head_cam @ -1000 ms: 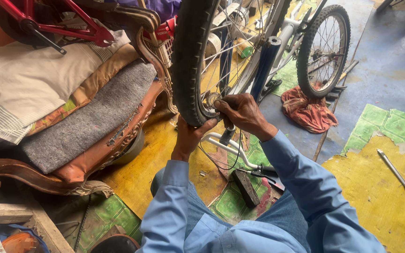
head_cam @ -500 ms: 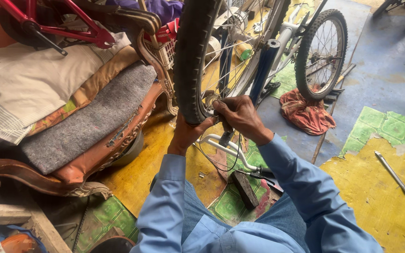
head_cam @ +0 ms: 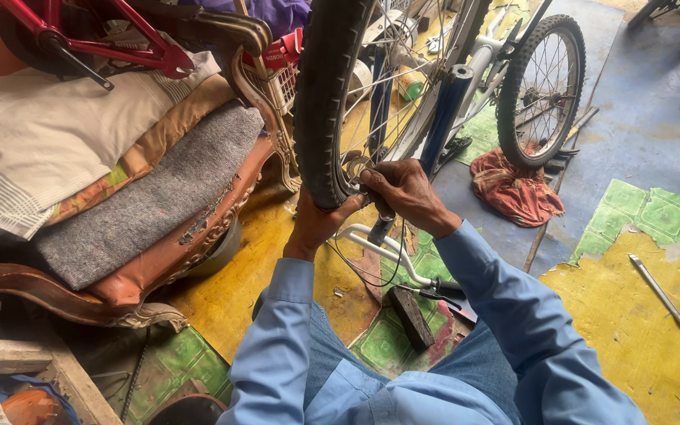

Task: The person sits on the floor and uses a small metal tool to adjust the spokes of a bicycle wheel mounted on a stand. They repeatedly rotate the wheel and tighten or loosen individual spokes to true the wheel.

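Red plastic crate (head_cam: 283, 67) with a white label seen top centre, wedged behind the carved chair arm (head_cam: 257, 86); a yellow-green can (head_cam: 409, 85) lies beyond the spokes. Black bicycle tyre (head_cam: 326, 102) stands upright at centre frame. Left hand (head_cam: 316, 224) is pressed up against the tyre's lower edge, fingers curled round it. Right hand (head_cam: 407, 193) is closed tight on a dark tool handle (head_cam: 381, 228), set at a metal fitting (head_cam: 354, 169) by the rim. White handlebar tube (head_cam: 379, 250) runs just below both hands. Red rag (head_cam: 517, 189) lies on the floor under the small rear wheel (head_cam: 541, 86).
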